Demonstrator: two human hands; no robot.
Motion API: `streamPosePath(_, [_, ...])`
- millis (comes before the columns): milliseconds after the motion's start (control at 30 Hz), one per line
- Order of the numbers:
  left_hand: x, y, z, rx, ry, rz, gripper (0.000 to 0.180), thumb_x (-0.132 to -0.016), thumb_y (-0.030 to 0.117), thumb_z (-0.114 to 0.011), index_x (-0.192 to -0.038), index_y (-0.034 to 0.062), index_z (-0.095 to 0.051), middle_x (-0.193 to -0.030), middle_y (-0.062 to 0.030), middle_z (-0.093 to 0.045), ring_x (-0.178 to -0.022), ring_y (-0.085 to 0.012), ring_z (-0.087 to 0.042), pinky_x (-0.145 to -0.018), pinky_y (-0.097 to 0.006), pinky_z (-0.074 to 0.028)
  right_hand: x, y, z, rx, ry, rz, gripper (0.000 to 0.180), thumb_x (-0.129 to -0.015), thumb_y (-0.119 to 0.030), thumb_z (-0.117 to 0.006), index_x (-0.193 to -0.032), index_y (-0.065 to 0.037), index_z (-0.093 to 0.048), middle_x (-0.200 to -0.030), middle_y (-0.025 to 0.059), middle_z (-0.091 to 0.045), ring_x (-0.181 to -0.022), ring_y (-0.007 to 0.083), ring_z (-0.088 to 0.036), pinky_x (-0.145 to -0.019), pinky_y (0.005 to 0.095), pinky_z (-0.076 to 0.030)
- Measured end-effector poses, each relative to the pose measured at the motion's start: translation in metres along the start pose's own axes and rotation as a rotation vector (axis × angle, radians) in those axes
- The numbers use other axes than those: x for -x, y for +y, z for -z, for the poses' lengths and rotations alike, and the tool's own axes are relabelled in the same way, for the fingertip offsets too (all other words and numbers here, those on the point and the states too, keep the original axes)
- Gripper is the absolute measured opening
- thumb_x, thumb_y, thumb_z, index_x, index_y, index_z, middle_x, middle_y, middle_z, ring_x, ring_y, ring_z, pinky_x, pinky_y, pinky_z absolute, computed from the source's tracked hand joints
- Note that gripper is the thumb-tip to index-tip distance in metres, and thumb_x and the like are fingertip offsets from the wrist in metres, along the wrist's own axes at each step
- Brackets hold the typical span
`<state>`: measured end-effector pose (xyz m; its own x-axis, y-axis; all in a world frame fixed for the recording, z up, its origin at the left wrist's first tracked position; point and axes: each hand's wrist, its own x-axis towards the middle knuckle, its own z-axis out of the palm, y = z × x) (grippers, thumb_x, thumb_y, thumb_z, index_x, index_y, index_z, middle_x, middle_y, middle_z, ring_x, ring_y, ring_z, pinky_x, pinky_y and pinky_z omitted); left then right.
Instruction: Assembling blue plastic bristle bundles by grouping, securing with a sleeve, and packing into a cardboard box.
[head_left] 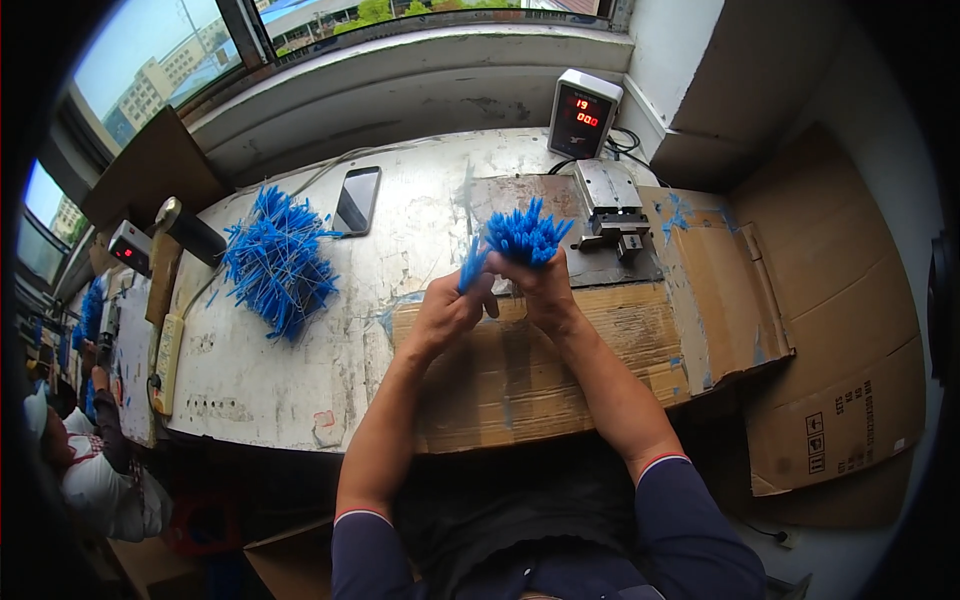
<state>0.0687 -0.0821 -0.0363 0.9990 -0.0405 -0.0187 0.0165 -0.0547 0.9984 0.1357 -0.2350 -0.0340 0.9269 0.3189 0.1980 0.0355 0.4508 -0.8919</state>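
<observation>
A thick bundle of thin blue sticks [527,230] stands tips up in my right hand [545,292], whose fingers wrap round its lower part. Beside it, my left hand [448,312] is closed on a few more blue sticks [473,264], close against the bundle. Both hands are above the front middle of the worktable, over a flat piece of cardboard [560,350]. To the left lies a loose, tangled pile of similar blue sticks [280,265] with pale thin shafts. What the sticks' lower ends look like is hidden by my fingers.
A small metal press-like device [612,205] sits right of my hands, below a white box with a red digital display [585,115]. A phone [357,200], a dark cylinder [190,232] and a power strip [168,365] lie leftward. Cardboard [830,300] borders the right. Another person [100,475] works far left.
</observation>
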Motion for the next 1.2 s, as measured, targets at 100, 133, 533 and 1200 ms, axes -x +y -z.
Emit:
streamPosePath(100, [0.001, 0.006, -0.004, 0.182, -0.012, -0.012, 0.036, -0.108, 0.034, -0.053, -0.112, 0.0024, -0.07, -0.071, -0.0022, -0.067, -0.051, -0.0035, -0.048, -0.046, -0.02, -0.036, -0.004, -0.001, 0.002, -0.185, 0.174, -0.055, 0.014, -0.087, -0.005, -0.072, -0.099, 0.002, -0.072, -0.091, 0.0085, -0.074, -0.082, 0.0163, -0.07, -0.076, 0.0324, -0.058])
streamPosePath(133, [0.0, 0.004, -0.004, 0.181, -0.013, -0.012, 0.036, -0.108, 0.034, -0.053, -0.112, 0.0024, -0.07, -0.071, -0.0022, -0.067, -0.051, -0.0035, -0.048, -0.046, -0.02, -0.036, -0.009, -0.001, 0.009, -0.201, 0.216, -0.058, 0.018, -0.085, -0.009, -0.072, -0.098, 0.003, -0.072, -0.087, 0.0108, -0.074, -0.076, 0.0191, -0.07, -0.073, 0.0334, -0.058])
streamPosePath(533, [-0.004, -0.001, 0.006, 0.2, -0.074, 0.099, 0.039, -0.107, 0.04, -0.053, -0.095, 0.0068, -0.069, -0.065, -0.0011, -0.063, -0.046, -0.0063, -0.048, -0.043, -0.021, -0.036, -0.002, -0.006, 0.009, -0.054, -0.091, -0.272, 0.013, -0.088, -0.011, -0.078, -0.094, -0.003, -0.07, -0.079, 0.0032, -0.068, -0.065, 0.0106, -0.061, -0.058, 0.0255, -0.047])
streamPosePath(1200, [-0.004, -0.001, -0.004, 0.069, -0.005, 0.147, 0.035, -0.106, 0.037, -0.057, -0.105, 0.0054, -0.072, -0.065, 0.0018, -0.059, -0.054, -0.0042, -0.046, -0.049, -0.021, -0.033, -0.012, -0.001, 0.017, -0.311, 0.119, -0.254, 0.022, -0.088, -0.005, -0.075, -0.108, -0.001, -0.067, -0.093, 0.0123, -0.074, -0.082, 0.023, -0.073, -0.077, 0.0356, -0.06])
